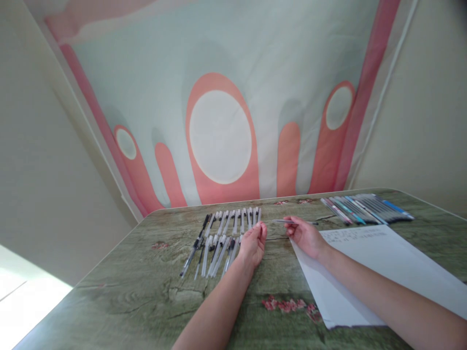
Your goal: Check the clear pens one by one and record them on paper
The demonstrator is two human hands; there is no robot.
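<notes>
1. The thin grey pen (295,222) lies almost level just above the green wood-grain bench (146,287), at the far edge of the white sheet of paper (379,262). It looks light, stiff and smooth, likely to roll or slip, so the middle of the barrel is the sound place to pinch it.
2. The right hand (305,236) pinches that pen between fingertips and thumb near one end, fingers curled narrow around it; the wrist rests on the paper's left corner.
3. The left hand (253,244) is loosely cupped, palm down, fingers half bent. Its fingertips sit at the right end of the rows of clear plastic pens with white caps (228,236); whether it grips one or only touches them is hard to tell from this angle.
4. Those clear pens lie side by side in two rows, with a few black-ended pens (195,245) at the left of the group.
5. A second batch of coloured pens (367,208) lies in a fan at the far right of the bench, well apart from both hands.
6. Faint writing shows near the paper's top edge, too small to read.
</notes>
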